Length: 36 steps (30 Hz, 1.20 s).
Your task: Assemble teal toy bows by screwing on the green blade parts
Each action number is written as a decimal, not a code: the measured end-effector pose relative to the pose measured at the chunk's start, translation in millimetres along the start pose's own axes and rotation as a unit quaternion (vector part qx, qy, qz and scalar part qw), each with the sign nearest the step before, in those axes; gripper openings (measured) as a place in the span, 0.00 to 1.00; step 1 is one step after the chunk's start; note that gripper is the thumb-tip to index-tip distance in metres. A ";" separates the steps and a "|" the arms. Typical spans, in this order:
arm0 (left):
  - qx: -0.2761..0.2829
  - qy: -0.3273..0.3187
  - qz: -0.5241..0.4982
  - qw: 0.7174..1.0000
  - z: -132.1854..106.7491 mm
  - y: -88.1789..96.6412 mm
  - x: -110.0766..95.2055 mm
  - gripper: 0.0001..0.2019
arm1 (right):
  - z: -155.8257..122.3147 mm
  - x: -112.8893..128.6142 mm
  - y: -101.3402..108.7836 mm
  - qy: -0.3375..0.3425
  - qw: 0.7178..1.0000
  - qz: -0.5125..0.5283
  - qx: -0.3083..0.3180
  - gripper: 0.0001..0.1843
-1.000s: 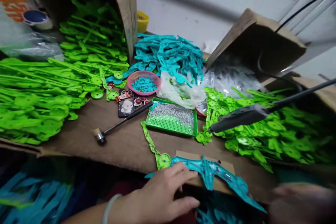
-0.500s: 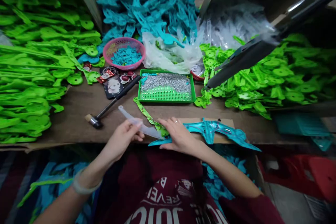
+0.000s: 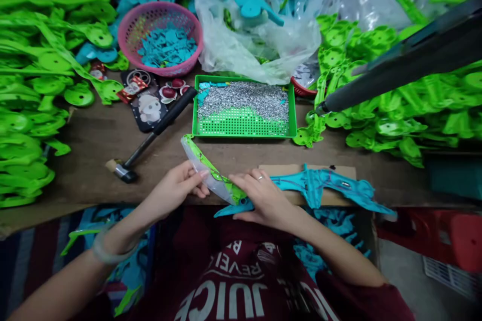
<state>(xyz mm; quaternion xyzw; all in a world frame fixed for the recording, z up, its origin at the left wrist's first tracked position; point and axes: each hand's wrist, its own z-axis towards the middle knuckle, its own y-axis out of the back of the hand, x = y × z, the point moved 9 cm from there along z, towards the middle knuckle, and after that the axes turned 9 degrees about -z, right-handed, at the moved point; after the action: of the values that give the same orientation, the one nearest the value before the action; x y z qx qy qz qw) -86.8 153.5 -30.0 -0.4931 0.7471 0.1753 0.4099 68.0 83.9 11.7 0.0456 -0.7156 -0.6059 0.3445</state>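
Note:
My left hand [image 3: 184, 180] pinches a curved translucent plastic piece [image 3: 217, 189] between thumb and fingers. That piece lies along a bright green plastic arm [image 3: 201, 154], which points up and to the left. Where the green arm meets a long blue plastic body [image 3: 315, 185], my right hand [image 3: 265, 195] is closed over the joint. Its thumb is below the blue end and its fingers lie on top. The blue body stretches out to the right over a cardboard sheet [image 3: 348, 171]. My right palm hides part of the joint.
Beyond my hands stands a green tray [image 3: 244, 135] with small silvery metal pieces. A hammer [image 3: 141, 153] lies to its left, near a pink basket [image 3: 124, 35] of blue parts. Green parts are heaped on both sides. A dark tool [image 3: 376, 85] with a thin tip slants in from the right.
My left hand has brought the translucent piece up against the green arm; before, its free end stuck out to the left. My right hand keeps its hold. The view has moved closer.

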 end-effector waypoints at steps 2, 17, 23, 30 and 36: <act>-0.011 -0.007 0.024 1.000 -1.0 -1.6 -0.3 0.20 | -0.5 2.1 -0.2 0.009 1.000 -0.008 0.003 0.47; -0.106 0.052 0.262 0.958 34.7 68.5 -43.6 0.23 | -5.0 10.8 2.4 0.088 0.992 -0.088 -0.017 0.30; -0.105 0.018 0.229 0.968 37.4 65.8 -44.0 0.23 | -6.0 12.2 2.7 0.109 0.987 -0.114 -0.035 0.32; -0.057 0.026 0.200 0.978 56.8 69.3 -48.5 0.23 | -8.8 9.5 3.0 0.109 0.986 -0.116 -0.054 0.30; -0.006 0.046 0.196 0.979 66.6 68.4 -48.4 0.22 | -8.3 8.6 5.2 0.118 0.986 -0.098 -0.059 0.31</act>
<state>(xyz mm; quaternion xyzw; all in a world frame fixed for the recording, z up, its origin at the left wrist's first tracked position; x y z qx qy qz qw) -109.1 257.4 -41.8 -0.3473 0.8462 0.2340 0.3296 67.9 74.2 20.3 0.1663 -0.6250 -0.6683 0.3676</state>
